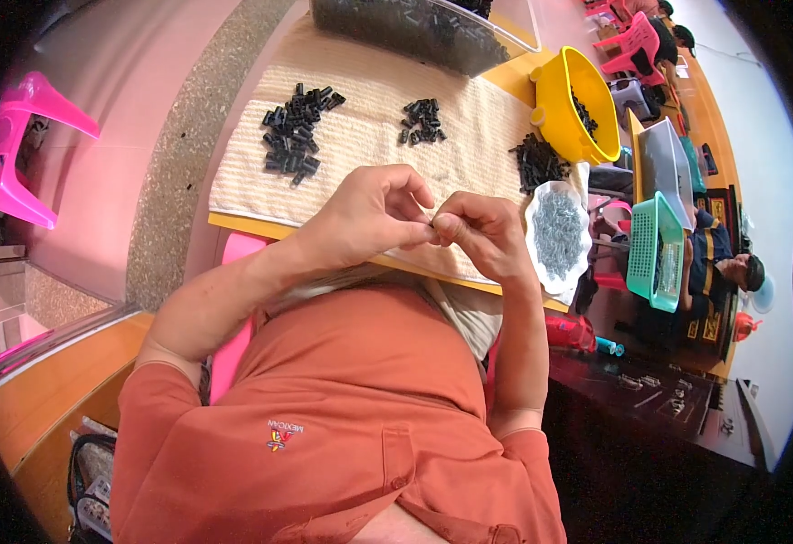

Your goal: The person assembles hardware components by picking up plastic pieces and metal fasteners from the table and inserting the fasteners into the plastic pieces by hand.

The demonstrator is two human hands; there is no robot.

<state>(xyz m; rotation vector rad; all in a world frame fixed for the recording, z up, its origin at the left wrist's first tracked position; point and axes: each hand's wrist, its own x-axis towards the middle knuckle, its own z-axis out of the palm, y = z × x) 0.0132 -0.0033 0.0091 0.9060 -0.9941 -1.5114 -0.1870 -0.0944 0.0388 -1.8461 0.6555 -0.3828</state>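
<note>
Above the near edge of the towel-covered table, my left hand [374, 210] and my right hand [489, 234] meet fingertip to fingertip. Both are closed in a pinch, and whatever is between them is too small and hidden to name. Beyond my left hand lies a pile of short black tubes [293, 132]. A smaller group of the same black pieces [423, 121] sits farther ahead. Close beside my right hand is a white scalloped dish [581, 256] heaped with thin, silvery pieces [559, 232]. Another pile of black pieces [540, 163] lies just past the dish.
A clear bin [505, 43] of black pieces stands at the far edge of the beige towel [360, 86]. A yellow basin [555, 104] tilts at the right. Past it are a green basket [643, 254] and a seated person [714, 254]. A pink stool [15, 154] stands left.
</note>
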